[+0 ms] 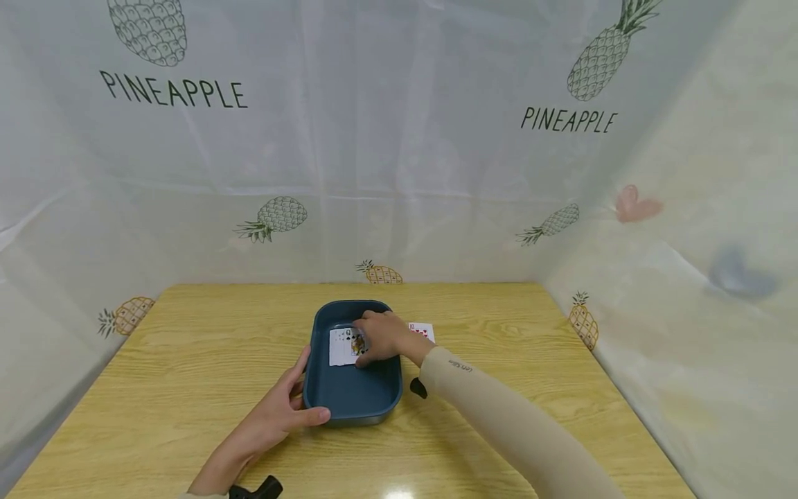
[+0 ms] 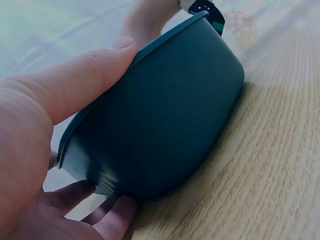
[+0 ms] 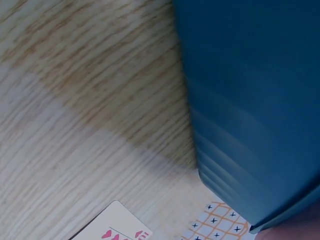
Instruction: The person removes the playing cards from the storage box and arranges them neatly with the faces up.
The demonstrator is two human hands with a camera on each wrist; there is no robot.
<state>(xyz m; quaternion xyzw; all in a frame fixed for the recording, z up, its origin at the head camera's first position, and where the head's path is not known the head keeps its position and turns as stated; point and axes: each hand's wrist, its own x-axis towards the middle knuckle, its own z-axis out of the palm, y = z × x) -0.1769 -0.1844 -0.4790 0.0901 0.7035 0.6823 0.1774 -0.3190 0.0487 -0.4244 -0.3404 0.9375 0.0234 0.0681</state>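
The left hand point(image 1: 279, 409) has its fingers wrapped round the blue tub point(image 1: 349, 395) at 8 o'clock; a firm grip should stop it sliding. Some cards point(image 1: 339, 348) lie inside, toward 11 o'clock. The right hand point(image 1: 384, 336) reaches in over 2 o'clock; I cannot tell if its fingers pinch any. Gentle, flat moves should help keep the edges neat. A red-marked card point(image 1: 422, 328) lies on the tabletop point(image 1: 218, 360) just outside, at 2 o'clock.

You had a wood-grained tabletop point(image 1: 206, 360), glossy towards its near edge. Your bin point(image 1: 349, 395) looked like smooth plastic with a soft sheen; the cards inside point(image 1: 339, 348), smooth paper. Beyond the tabletop's far edge, the sheet point(image 1: 386, 125) was creased and faintly shiny. Your sleeve point(image 1: 511, 423) appeared matt cloth.
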